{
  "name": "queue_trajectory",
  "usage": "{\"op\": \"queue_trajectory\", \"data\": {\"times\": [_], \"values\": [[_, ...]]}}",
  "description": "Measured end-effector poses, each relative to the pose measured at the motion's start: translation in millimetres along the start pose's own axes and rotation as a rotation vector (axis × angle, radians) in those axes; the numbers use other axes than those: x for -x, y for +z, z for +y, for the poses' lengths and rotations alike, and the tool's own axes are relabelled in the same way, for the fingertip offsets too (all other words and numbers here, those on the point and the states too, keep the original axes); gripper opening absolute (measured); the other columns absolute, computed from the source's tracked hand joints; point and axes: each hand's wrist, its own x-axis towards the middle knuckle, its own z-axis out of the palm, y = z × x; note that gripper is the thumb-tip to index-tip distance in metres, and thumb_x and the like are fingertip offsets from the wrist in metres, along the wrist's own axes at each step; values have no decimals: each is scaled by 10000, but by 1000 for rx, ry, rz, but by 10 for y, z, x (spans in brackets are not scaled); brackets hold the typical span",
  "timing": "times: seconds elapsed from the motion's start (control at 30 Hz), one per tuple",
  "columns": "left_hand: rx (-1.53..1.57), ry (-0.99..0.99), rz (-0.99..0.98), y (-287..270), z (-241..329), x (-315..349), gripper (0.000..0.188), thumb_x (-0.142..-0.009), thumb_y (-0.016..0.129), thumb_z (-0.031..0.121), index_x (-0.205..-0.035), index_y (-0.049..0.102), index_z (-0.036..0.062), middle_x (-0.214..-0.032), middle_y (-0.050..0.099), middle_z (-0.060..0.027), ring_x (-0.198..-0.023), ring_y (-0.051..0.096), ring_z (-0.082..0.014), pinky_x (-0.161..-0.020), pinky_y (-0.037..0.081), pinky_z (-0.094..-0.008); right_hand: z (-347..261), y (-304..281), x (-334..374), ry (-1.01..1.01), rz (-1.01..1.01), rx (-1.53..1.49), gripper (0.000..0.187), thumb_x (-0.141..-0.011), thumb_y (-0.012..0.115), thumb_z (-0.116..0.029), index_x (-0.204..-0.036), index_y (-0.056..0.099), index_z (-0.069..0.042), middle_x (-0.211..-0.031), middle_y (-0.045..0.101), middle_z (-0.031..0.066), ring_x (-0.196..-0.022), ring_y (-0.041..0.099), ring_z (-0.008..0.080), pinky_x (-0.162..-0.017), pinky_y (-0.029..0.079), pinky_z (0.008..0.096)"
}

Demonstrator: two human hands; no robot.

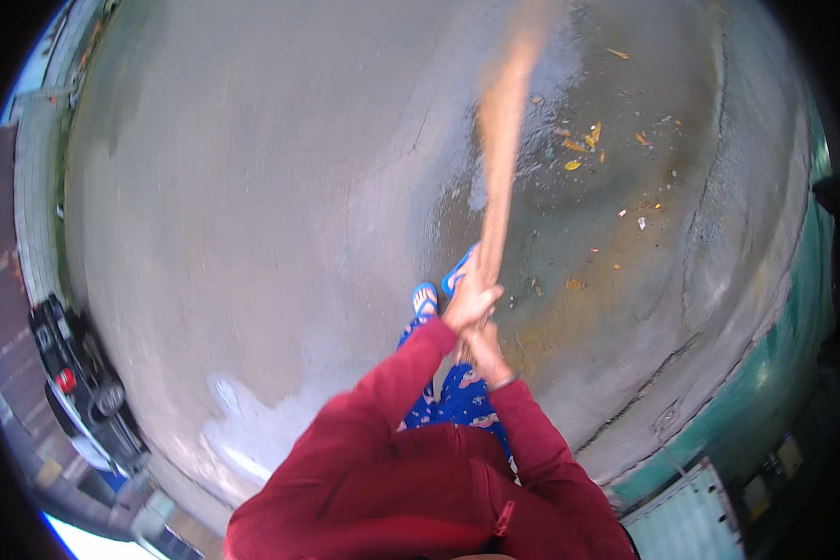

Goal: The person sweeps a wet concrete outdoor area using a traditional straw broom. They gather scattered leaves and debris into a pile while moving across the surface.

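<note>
Both my hands grip a long tan broom [500,140] that blurs as it stretches away over the wet concrete ground [252,187]. My left hand [470,303] holds the handle higher up, with my right hand [486,350] closed just below it. My sleeves are dark red. Beneath the hands my feet show in blue flip-flops [425,299], and blue patterned trousers [457,397] are visible. Small orange and yellow leaf bits [579,145] lie scattered on the wet patch right of the broom's far end.
A green wall [775,355] curves along the right edge, with a crack in the concrete running beside it. A parked motorbike [79,378] stands at the lower left. A pale wall or kerb borders the far left.
</note>
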Motion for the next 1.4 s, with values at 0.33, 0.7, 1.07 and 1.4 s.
{"op": "queue_trajectory", "data": {"times": [0.33,0.7,1.07,1.4], "values": [[254,-733,327,-439,-526,501,189,-630,508,8,-813,464,-11,-634,517,-149,-433,513,-212,-365,428,-328,218,185,63,603,-461,-290,120,-675,557,-103,-595,473,-72,-474,397,-25,-351,350,92,-331,289,232],[442,-430,-380,1204,257,-1223,314,-660,557,75,-913,370,75,-557,441,-30,-423,453,-173,-401,414,-298,-1118,-1091,-483,-3,27,-352,145,-688,527,-93,-555,470,-98,-486,420,-16,-377,415,113,-352,358,263],[139,-397,-370,908,683,-1744,95,-612,520,72,-547,488,11,-486,481,-78,-410,478,-168,-393,414,-314,-1479,-840,-945,118,-21,-407,80,-624,570,-88,-629,497,-54,-501,465,22,-382,449,137,-353,376,261],[-31,-404,-1233,478,1034,-1647,731,-644,502,-24,-1289,172,77,-713,436,-44,-520,466,-138,-439,406,-271,-1480,622,-493,-211,317,-1400,115,-661,499,-76,-567,434,-88,-558,439,-9,-425,380,73,-404,290,190]]}}
